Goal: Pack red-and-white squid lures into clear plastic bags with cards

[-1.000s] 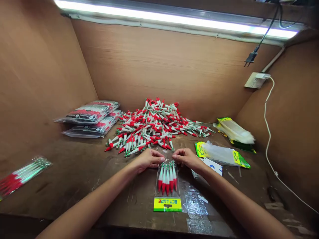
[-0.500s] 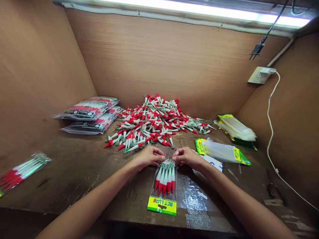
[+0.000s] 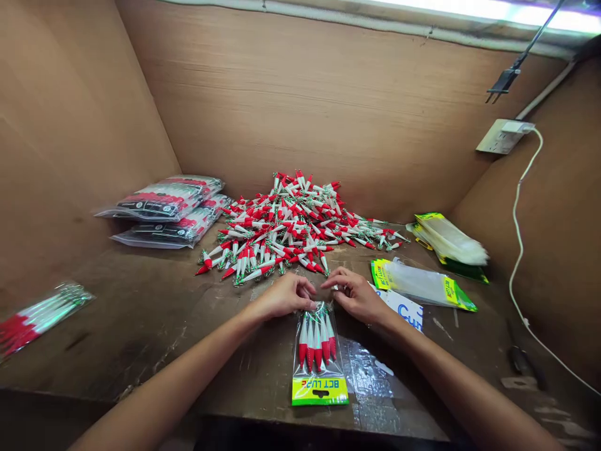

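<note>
A clear bag of red-and-white lures (image 3: 318, 344) with a yellow-green header lies near the table's front edge, header toward me. My left hand (image 3: 290, 294) is at the bag's far left corner, thumb and fingers pinched on its edge. My right hand (image 3: 355, 296) is just beyond the far right corner, its fingers curled and apart, with nothing visible in them. Beyond both hands rises a pile of loose red-and-white lures (image 3: 291, 225). At the far left lies another filled bag (image 3: 44, 316).
Stacked filled packs (image 3: 164, 210) stand at the back left. Flat bags with yellow headers (image 3: 417, 283) and a second bundle (image 3: 451, 241) lie on the right, beside a printed white card (image 3: 408, 311). A white cable (image 3: 516, 250) runs down the right wall; a black plug (image 3: 504, 81) hangs above.
The bag has shifted slightly right and turned straighter. My right hand has come off the bag's far edge and its fingers have spread. The view has moved a little.
</note>
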`<state>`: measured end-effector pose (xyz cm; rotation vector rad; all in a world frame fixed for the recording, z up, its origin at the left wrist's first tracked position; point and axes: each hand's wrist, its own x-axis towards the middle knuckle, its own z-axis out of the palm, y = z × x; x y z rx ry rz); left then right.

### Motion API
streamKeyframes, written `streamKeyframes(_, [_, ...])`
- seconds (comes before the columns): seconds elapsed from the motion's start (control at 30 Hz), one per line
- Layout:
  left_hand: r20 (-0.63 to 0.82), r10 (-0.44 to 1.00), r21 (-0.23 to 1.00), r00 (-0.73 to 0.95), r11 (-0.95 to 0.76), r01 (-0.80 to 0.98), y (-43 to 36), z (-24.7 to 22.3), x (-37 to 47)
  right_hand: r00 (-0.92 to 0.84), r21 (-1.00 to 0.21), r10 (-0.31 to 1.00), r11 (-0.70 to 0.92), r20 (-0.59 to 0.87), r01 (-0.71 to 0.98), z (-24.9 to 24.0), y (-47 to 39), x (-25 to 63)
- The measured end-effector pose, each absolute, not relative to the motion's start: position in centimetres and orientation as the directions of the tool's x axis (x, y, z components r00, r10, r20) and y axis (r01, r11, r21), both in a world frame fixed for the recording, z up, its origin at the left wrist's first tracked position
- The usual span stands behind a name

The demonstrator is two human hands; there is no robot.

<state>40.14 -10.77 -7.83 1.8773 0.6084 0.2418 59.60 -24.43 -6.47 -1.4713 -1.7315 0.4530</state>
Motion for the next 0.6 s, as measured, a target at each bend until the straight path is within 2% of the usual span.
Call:
streamKeyframes(0.1, [0.051, 0.653, 0.878, 0.756, -0.39, 0.278, -12.0, -6.8, 39.6, -0.05, -0.687, 0.932, 0.3, 0.359, 0.662, -5.9, -24.4, 59.5])
streamKeyframes(0.17, [0.187, 0.701, 0.807, 0.688, -0.509, 0.3, -13.7, -5.9, 38.9, -0.098, -0.682, 0.945, 0.295, 0.313, 0.669, -5.9, -24.3, 59.6])
streamKeyframes(0.23, [0.357, 0.643, 0.583, 0.678, -0.72, 0.375, -16.3, -5.2, 37.9, -0.127, -0.691, 0.964, 0.257, 0.234, 0.676, -6.1, -24.0, 59.9])
streamKeyframes(0.27, [0.373, 0.583, 0.486, 0.722, -0.786, 0.383, -17.8, -5.1, 37.4, -0.137, -0.703, 0.972, 0.231, 0.189, 0.672, -6.2, -23.8, 60.1])
streamKeyframes(0.33, [0.349, 0.51, 0.385, 0.786, -0.843, 0.375, -20.6, -5.6, 36.6, -0.185, -0.733, 0.978, 0.196, 0.096, 0.652, -6.6, -23.3, 60.7])
streamKeyframes(0.43, [0.373, 0.45, 0.314, 0.811, -0.884, 0.346, -23.6, -7.5, 36.0, -0.29, -0.746, 0.956, 0.217, 0.033, 0.629, -6.8, -22.5, 61.7])
streamKeyframes(0.6, [0.348, 0.468, 0.255, 0.812, -0.881, 0.398, -24.6, -9.8, 35.9, -0.376, -0.734, 0.926, 0.265, 0.015, 0.625, -6.5, -21.8, 62.5])
